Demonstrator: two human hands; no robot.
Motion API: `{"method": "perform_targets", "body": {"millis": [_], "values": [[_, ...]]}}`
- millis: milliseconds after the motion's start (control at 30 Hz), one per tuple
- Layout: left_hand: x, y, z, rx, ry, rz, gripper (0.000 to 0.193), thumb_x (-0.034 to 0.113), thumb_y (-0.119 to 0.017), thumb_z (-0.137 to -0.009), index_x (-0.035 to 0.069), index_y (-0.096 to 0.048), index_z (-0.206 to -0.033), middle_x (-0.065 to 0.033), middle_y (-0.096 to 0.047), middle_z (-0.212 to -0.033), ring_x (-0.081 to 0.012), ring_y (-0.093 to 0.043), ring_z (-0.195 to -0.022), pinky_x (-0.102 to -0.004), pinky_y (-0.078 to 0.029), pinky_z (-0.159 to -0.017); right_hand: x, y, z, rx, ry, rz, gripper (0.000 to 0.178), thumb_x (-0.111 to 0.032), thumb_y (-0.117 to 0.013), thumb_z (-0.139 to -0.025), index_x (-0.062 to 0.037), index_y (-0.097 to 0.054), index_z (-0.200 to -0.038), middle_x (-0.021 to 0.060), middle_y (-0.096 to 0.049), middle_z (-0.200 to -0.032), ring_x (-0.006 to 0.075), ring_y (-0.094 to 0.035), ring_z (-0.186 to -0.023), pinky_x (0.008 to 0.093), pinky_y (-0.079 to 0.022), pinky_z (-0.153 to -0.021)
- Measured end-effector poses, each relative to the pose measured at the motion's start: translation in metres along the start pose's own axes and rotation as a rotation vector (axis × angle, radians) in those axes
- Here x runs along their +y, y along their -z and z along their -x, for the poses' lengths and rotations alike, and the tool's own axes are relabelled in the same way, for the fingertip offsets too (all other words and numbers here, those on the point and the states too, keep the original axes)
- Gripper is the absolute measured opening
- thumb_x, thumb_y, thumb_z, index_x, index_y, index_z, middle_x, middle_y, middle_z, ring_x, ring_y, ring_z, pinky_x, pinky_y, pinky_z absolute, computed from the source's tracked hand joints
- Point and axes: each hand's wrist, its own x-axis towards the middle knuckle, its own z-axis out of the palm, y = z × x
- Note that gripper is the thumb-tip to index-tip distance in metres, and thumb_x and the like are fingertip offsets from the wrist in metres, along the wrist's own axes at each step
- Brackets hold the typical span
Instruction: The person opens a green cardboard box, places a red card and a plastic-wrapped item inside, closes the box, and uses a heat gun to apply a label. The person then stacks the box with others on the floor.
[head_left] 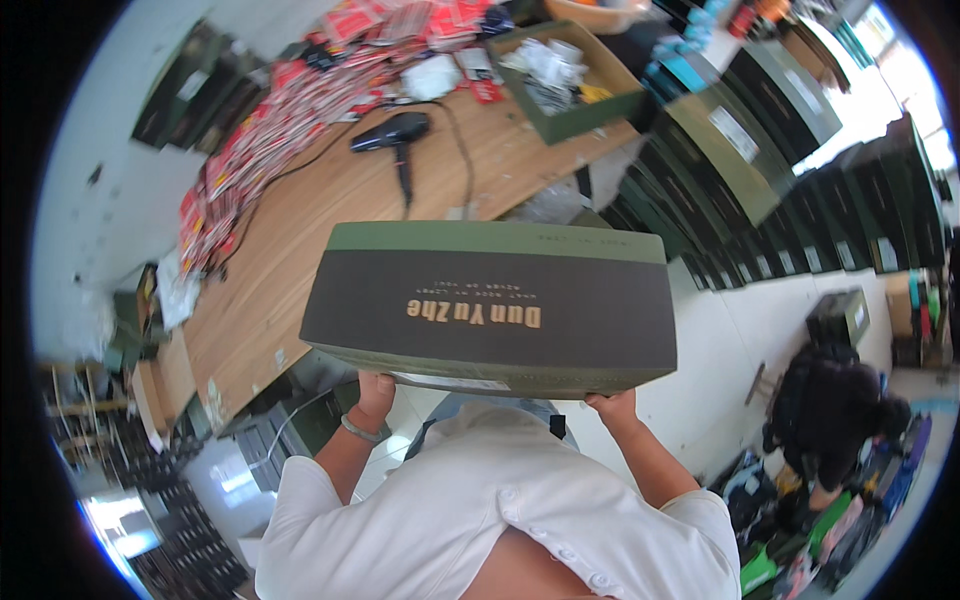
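A long green and dark-grey cardboard box [490,340] with pale lettering is held up in front of my body, over the table's near edge. My left hand [375,392] grips its lower left end, the thumb showing at the near bottom edge and a band on the wrist. At the lower right end, my right hand [612,403] holds it in the same way. Most of the fingers of both hands are hidden beneath the box. Beyond the box, a dark hair dryer [392,135] lies on the wooden table [300,240], its handle toward me.
Red printed packets [300,130] are heaped along the table's far left side. A green open box [570,120] with crumpled plastic stands at the far edge. Stacked green boxes [740,150] line the right. A person in dark clothes [830,410] bends over bags on the floor.
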Motion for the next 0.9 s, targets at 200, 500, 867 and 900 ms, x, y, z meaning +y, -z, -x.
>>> {"method": "perform_targets", "body": {"millis": [200, 500, 867, 900], "values": [[0.032, 0.094, 0.036, 0.399, 0.397, 0.163, 0.055, 0.046, -0.047, -0.099, -0.001, -0.048, -0.127, -0.0105, -0.056, -0.121, -0.0193, -0.051, -0.109, -0.0330, -0.040, -0.097, -0.024, -0.147, -0.073, -0.245, 0.007, 0.178, 0.089, -0.029, -0.078, -0.080, -0.0023, -0.026, -0.148, 0.0122, -0.040, -0.142, 0.0220, -0.039, -0.131, 0.0342, -0.032, -0.109], [-0.059, 0.214, 0.027, 0.566, 0.668, 0.387, 0.069, 0.052, -0.051, -0.095, -0.001, -0.042, -0.139, -0.0115, -0.051, -0.134, -0.0192, -0.049, -0.120, -0.0314, -0.038, -0.102, 0.069, -0.331, -0.172, -0.455, -0.410, 0.316, 0.079, -0.036, -0.070, -0.088, -0.0020, -0.030, -0.147, 0.0124, -0.045, -0.140, 0.0208, -0.044, -0.127, 0.0332, -0.037, -0.104], [-0.154, 0.356, -0.059, 0.609, 0.923, 0.403, 0.083, 0.057, -0.057, -0.090, -0.005, -0.036, -0.140, -0.0167, -0.047, -0.137, -0.0237, -0.048, -0.123, -0.0341, -0.040, -0.101, 0.166, -0.502, -0.288, -0.508, -0.724, 0.370, 0.081, -0.046, -0.070, -0.085, -0.0024, -0.035, -0.144, 0.0130, -0.050, -0.136, 0.0232, -0.050, -0.122, 0.0362, -0.044, -0.097], [-0.153, 0.358, -0.067, 0.630, 0.950, 0.386, 0.083, 0.057, -0.057, -0.090, -0.006, -0.036, -0.140, -0.0170, -0.047, -0.137, -0.0236, -0.048, -0.123, -0.0341, -0.041, -0.100, 0.168, -0.510, -0.293, -0.500, -0.733, 0.351, 0.081, -0.046, -0.071, -0.084, -0.0026, -0.036, -0.143, 0.0130, -0.051, -0.135, 0.0234, -0.051, -0.121, 0.0366, -0.044, -0.096]]}}
